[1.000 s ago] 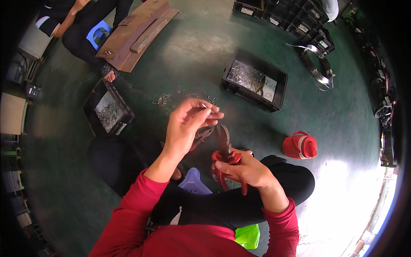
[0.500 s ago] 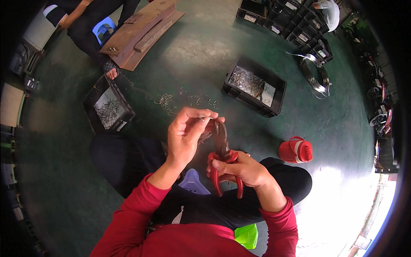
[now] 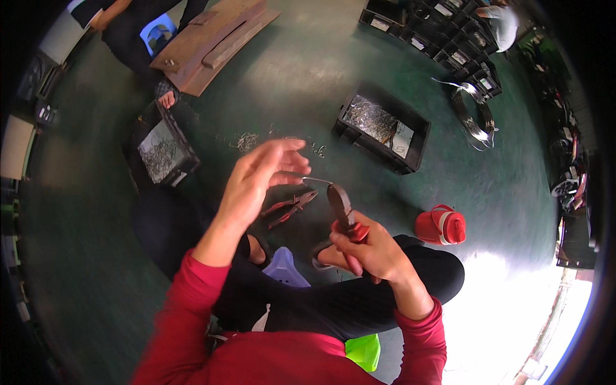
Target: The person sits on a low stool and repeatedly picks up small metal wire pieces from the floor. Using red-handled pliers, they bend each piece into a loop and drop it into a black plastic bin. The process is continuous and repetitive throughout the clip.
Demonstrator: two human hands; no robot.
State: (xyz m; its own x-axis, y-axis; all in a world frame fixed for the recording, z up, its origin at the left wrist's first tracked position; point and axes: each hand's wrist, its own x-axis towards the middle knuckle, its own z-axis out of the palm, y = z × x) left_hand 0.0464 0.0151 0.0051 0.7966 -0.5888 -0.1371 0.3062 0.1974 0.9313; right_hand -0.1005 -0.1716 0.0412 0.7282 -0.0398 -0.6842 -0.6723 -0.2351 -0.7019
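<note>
1. The right hand (image 3: 372,251) is closed around the red handles of a pair of dark-jawed metal pliers (image 3: 343,215). The head of the pliers points up toward 12 o'clock, which brings the working end level with the left hand for close work over the lap.
2. The left hand (image 3: 260,179) is loosely open, fingers spread and slightly curled. Its fingertips meet a thin grey metal wire piece (image 3: 314,180) that runs to the pliers' head; whether the fingers actually pinch it cannot be told.
3. A second pair of red-handled pliers (image 3: 290,206) lies on the green floor (image 3: 282,83) below the left hand, within reach.
4. A black plastic crate of small metal parts (image 3: 380,126) stands at 1 o'clock of the hands; a second black crate of like parts (image 3: 159,151) stands at 10 o'clock. Loose metal pieces (image 3: 247,140) lie scattered between them.
5. A red lidded container (image 3: 440,225) stands at 3 o'clock, near the right knee.
</note>
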